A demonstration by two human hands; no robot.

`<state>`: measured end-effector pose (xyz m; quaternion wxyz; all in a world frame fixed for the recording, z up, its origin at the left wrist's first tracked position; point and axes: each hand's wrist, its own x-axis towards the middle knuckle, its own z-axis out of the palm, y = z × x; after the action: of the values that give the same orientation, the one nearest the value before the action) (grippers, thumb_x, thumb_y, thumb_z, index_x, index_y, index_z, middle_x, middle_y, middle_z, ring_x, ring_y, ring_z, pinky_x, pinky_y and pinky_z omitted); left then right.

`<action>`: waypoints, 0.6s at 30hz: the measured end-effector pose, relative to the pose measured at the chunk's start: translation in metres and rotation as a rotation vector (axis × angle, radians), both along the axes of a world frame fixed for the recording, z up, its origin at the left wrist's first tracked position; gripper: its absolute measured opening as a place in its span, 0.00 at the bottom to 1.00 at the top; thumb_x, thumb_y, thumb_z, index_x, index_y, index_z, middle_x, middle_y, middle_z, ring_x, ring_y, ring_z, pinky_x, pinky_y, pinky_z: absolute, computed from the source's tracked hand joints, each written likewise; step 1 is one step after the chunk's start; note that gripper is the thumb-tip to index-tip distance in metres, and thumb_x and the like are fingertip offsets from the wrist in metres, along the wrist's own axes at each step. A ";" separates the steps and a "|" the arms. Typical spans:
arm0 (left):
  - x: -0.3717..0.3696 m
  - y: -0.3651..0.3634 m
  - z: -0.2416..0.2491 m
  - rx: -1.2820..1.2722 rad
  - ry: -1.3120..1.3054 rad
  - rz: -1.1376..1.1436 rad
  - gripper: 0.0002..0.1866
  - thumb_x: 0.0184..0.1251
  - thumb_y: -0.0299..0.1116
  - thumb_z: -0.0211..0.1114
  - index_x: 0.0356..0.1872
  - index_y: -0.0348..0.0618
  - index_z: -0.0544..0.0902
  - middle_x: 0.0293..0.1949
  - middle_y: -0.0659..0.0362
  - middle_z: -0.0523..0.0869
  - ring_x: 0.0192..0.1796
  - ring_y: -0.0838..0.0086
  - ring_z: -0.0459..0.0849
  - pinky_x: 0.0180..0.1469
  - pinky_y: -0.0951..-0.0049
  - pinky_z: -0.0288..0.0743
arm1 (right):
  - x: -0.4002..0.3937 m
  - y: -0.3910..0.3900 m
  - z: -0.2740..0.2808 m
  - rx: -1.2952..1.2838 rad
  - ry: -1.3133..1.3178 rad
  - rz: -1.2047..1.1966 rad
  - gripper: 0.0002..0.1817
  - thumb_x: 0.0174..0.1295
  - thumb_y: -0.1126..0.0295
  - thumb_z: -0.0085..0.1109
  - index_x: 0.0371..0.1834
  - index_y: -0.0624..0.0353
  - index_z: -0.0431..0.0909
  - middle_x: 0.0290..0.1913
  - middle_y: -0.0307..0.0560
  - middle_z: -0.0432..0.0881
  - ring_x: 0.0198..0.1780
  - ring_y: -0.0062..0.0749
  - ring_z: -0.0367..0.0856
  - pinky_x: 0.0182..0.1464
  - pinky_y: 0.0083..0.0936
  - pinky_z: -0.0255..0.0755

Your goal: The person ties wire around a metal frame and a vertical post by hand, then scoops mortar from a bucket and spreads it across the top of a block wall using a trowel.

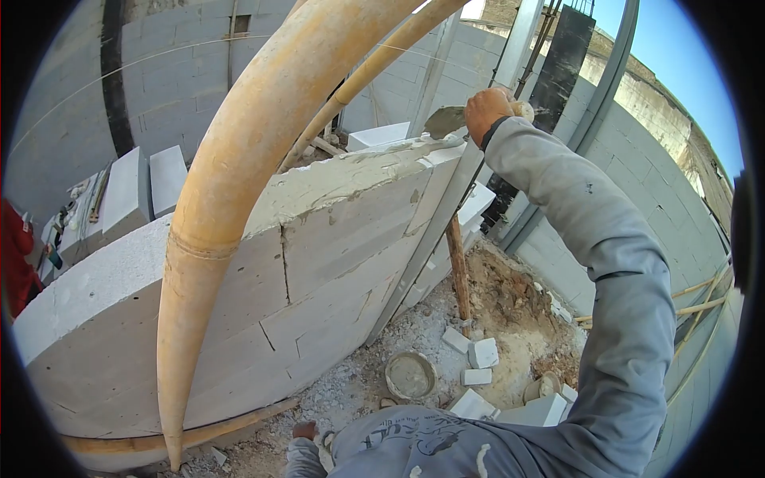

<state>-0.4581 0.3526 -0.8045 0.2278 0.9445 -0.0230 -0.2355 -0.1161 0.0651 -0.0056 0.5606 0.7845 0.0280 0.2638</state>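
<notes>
My right hand (pixel 488 113) is stretched out at the far end of a low wall of pale blocks (pixel 343 255). It is closed around the handle of a trowel (pixel 445 122), whose mortar-smeared blade lies at the wall's top edge. Wet-looking grey mortar (pixel 351 177) covers part of that top. Beside the blade, an upright metal channel (pixel 434 239) runs along the wall's end. Low by my body, only a small part of my left hand (pixel 304 430) shows; its fingers are hidden.
A thick bamboo pole (pixel 215 183) crosses close in front of the wall. On the rubble floor are a bucket (pixel 411 376) and several block pieces (pixel 483 353). A wooden stake (pixel 459 271) leans nearby. Behind the wall lie white blocks (pixel 127 191); a person in red (pixel 17 259) is at left.
</notes>
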 end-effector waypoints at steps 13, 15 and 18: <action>-0.002 0.035 -0.005 0.050 0.001 -0.145 0.15 0.61 0.42 0.57 0.35 0.41 0.83 0.33 0.56 0.87 0.36 0.65 0.85 0.38 0.62 0.77 | -0.065 -0.022 -0.055 0.550 0.212 0.151 0.10 0.54 0.71 0.52 0.37 0.65 0.75 0.33 0.57 0.82 0.38 0.45 0.83 0.37 0.34 0.78; 0.000 0.045 -0.038 -0.275 0.174 0.146 0.16 0.60 0.46 0.57 0.39 0.46 0.82 0.37 0.58 0.86 0.40 0.62 0.84 0.43 0.61 0.75 | -0.067 -0.032 -0.080 0.627 0.141 0.268 0.12 0.49 0.74 0.55 0.38 0.64 0.70 0.31 0.54 0.78 0.34 0.44 0.81 0.34 0.35 0.75; 0.005 0.053 0.011 -0.511 0.402 0.667 0.18 0.61 0.47 0.55 0.40 0.44 0.82 0.38 0.55 0.86 0.41 0.61 0.84 0.46 0.62 0.74 | -0.087 -0.022 -0.112 0.749 0.097 0.318 0.15 0.49 0.74 0.56 0.42 0.62 0.68 0.33 0.54 0.75 0.34 0.45 0.80 0.31 0.36 0.75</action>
<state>-0.4528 0.4054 -0.7931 0.5163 0.7496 0.2696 -0.3145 -0.2030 0.0429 -0.1177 0.1867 0.9318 0.0773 0.3016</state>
